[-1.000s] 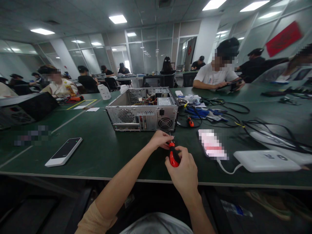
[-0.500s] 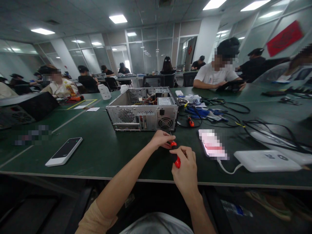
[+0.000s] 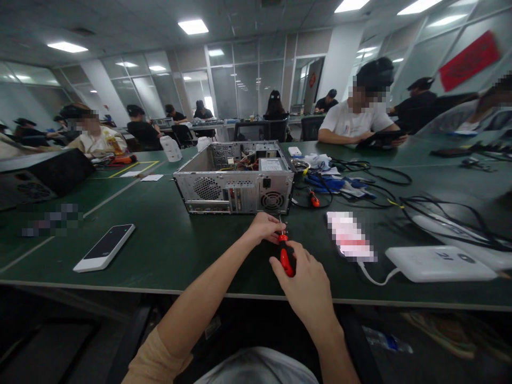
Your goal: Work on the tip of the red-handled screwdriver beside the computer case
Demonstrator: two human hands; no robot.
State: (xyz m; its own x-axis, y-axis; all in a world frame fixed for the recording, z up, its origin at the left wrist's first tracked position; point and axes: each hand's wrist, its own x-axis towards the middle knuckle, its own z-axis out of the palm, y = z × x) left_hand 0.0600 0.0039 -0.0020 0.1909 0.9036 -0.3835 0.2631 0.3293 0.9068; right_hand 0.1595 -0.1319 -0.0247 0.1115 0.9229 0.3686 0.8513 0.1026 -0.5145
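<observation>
My right hand (image 3: 306, 282) is wrapped round the red and black handle of a screwdriver (image 3: 285, 257), whose thin shaft points up toward the rear panel of an open grey computer case (image 3: 236, 184). My left hand (image 3: 264, 228) pinches the shaft just above the handle, fingers curled. Both hands hover over the green table (image 3: 172, 250), a short way in front of the case's lower right corner. The screwdriver's tip is too small to make out.
A white phone (image 3: 104, 247) lies at the left, a white power bank (image 3: 440, 263) with a cable at the right. Black cables (image 3: 436, 210), blue gloves and a small red tool (image 3: 314, 199) lie right of the case. Several people sit at the tables behind.
My right hand has turned on the handle, showing more of its red side, and the view has tipped slightly. The left hand stays pinched at the shaft.
</observation>
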